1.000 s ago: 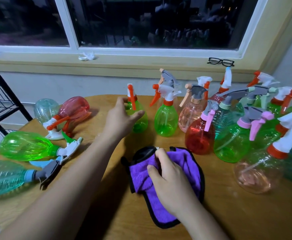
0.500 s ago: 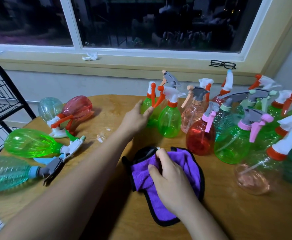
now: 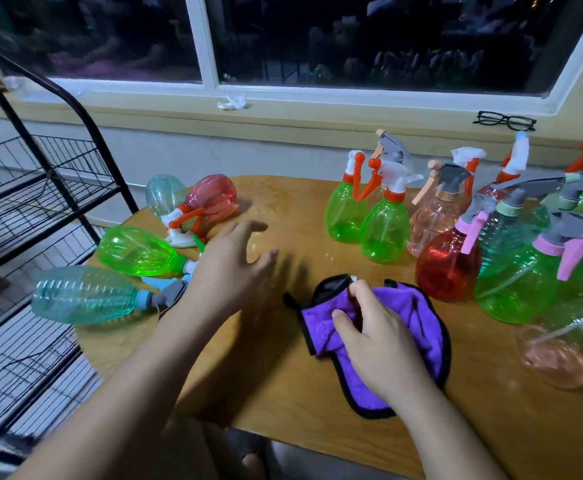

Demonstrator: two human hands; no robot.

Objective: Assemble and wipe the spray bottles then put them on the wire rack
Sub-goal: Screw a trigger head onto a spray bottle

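Note:
My left hand point(image 3: 229, 271) hovers open above the wooden table point(image 3: 283, 386), blurred, holding nothing. It is close to the trigger ends of a lying green bottle point(image 3: 137, 251) and a lying teal bottle point(image 3: 86, 294). My right hand point(image 3: 376, 337) presses down on and grips a purple cloth with black edging point(image 3: 421, 323). A small green spray bottle with an orange and white trigger point(image 3: 343, 211) stands upright beside a similar green one point(image 3: 385, 228). Several more assembled bottles crowd the right side.
A black wire rack point(image 3: 41, 209) stands at the left of the table. A red bottle point(image 3: 212, 195) and a pale teal one point(image 3: 163, 194) lie at the back left. Glasses point(image 3: 504, 121) and a crumpled tissue point(image 3: 231, 102) rest on the window sill.
My left hand let go of the small green bottle, which now stands beside the other green one, and drew back left toward the lying bottles. My right hand stayed on the cloth.

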